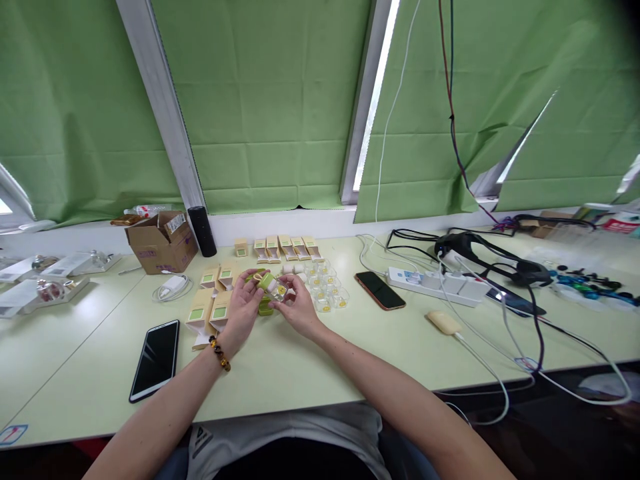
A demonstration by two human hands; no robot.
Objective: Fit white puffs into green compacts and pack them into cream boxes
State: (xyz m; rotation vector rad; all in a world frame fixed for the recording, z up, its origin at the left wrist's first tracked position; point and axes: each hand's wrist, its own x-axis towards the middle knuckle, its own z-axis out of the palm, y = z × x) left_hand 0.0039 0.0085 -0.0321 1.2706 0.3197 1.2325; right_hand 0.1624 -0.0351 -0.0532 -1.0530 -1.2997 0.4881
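Observation:
A small green-and-white piece with a cord loop (267,281) lies in my left hand (243,303), whose fingers are closed around it. My right hand (297,307) pinches a clear plastic part (281,291) against its right end; whether the two are joined I cannot tell. Under the hands, a green piece (265,307) shows on the table. Several clear plastic cups with yellow marks (327,287) stand just right of my right hand. Opened small cardboard boxes with green labels (200,312) lie left of my left hand.
More small boxes (285,249) line the back, near a brown carton (163,243) and a black cylinder (202,231). Phones lie left (156,360) and right (380,291). A power strip (437,285), loose cables and a black headset (493,257) occupy the right side.

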